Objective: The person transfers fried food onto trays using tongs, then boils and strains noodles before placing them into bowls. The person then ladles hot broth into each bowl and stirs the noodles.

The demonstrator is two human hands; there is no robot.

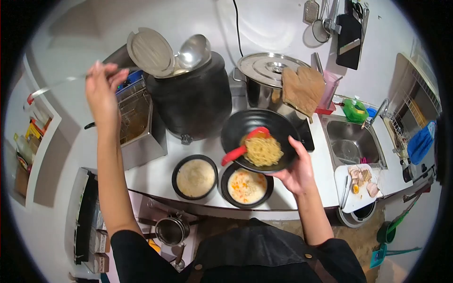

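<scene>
My left hand [104, 89] is raised at the left, its fingers closed on the long, partly blurred handle of a metal ladle [194, 51]. The ladle's bowl is tilted at the mouth of the big black pot [188, 99], beside its propped-up lid [151, 52]. With my right hand [300, 170] I grip the rim of a black bowl [238, 125] that holds noodles [264, 151] and a red spoon [233, 154]. Below it on the white counter stand a bowl of creamy soup [195, 177] and a bowl of soup with orange bits [247, 186].
Behind the bowls stands a steel pot [257, 92] with a brown mitt [304, 88] on it. A fryer [137, 122] is left of the black pot. At the right are a sink [347, 146] and a cutting board [351, 200] with meat and a knife.
</scene>
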